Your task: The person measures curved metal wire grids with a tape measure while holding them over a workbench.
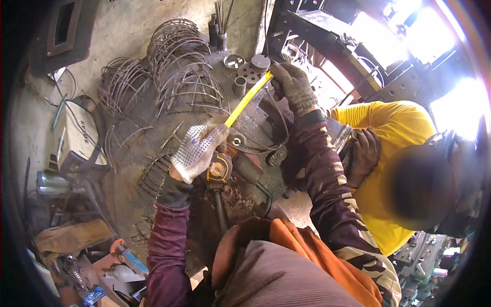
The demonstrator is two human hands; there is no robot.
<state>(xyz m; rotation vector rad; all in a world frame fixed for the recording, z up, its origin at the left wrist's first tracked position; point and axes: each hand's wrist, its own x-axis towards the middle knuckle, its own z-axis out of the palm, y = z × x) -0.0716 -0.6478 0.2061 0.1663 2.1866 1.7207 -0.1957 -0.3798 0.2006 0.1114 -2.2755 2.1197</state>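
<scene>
A yellow tape measure blade [246, 104] is stretched at a slant between my two gloved hands. My left hand [197, 148], in a white dotted glove, is closed on the blade's near end. The black and yellow tape case [219, 168] shows just below that hand. My right hand [295, 86], in a dirty grey glove, has its fingers closed on the far end of the blade. Below the blade are a metal washer [238, 140], a loop of cable [284, 123] and a dark cylindrical tool [246, 168] on the grimy work surface.
Bundles of bent metal rod [179, 66] lie at the far left. A short pipe piece [239, 86] and a disc with holes [250, 73] are near the blade. A co-worker in a yellow shirt [394, 117] leans in at right. A box [79, 135] stands at left.
</scene>
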